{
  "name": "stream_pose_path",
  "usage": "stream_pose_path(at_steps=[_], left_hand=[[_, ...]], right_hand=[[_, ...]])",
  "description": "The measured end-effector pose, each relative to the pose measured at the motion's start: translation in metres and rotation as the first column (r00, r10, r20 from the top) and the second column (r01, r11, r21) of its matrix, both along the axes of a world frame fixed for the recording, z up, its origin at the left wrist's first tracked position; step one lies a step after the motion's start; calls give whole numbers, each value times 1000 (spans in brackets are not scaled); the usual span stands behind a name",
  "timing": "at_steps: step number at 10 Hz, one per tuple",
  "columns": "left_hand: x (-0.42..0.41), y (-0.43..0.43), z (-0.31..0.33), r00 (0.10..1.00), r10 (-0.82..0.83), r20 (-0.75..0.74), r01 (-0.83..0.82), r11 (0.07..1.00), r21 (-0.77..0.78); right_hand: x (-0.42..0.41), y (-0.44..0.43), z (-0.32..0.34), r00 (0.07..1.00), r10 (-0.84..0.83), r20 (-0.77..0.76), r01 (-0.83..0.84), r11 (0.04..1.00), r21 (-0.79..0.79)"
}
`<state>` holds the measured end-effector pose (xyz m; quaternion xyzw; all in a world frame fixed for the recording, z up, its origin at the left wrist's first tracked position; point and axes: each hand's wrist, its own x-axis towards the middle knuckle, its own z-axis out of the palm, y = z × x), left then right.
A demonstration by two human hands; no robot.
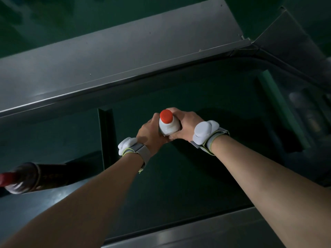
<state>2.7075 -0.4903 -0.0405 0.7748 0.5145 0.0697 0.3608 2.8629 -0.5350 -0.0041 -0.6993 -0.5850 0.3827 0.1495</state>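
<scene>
Count: two bottles, two hands, two wrist sensors.

Bottle 1 – a white plastic bottle (169,126) with an orange-red screw cap (166,116) – is sitting at the centre of the view, cap pointing toward 12 o'clock, above the dark green shelf floor (179,179). Whether its base is touching the floor cannot be told; the hands are covering it.

The left hand (149,134) is gripping the bottle body from 8 o'clock, fingers curled round the far side. The right hand (185,124) is gripping it from 3 o'clock, fingers wrapped tightly, thumb lying at the lower edge. Both hands are clamped on the same bottle and are touching each other beneath it.

Bottle 2 – a dark bottle (28,177) with a red cap (5,178) – is lying at 8 o'clock, at the frame edge, well apart from the hands.

One white wrist sensor (126,145) is sitting on the left wrist and another wrist unit (204,130) on the right.

A grey metal rail (107,56) is running from 9 o'clock to 2 o'clock.
</scene>
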Motion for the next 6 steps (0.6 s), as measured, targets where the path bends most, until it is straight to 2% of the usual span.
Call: stream_pose_path(at_steps=[2, 4, 6], left_hand=[[8, -3, 13, 991, 17, -130, -29, 996, -86], [-13, -8, 30, 928, -97, -360, 52, 990, -131], [-55, -23, 78, 890, -169, -423, 130, 984, -120]], right_hand=[[-1, -4, 0, 999, 32, 32, -32, 999, 7], [2, -8, 2, 952, 90, 291, -36, 982, -186], [-4, -32, 18, 902, 95, 422, 57, 941, -334]])
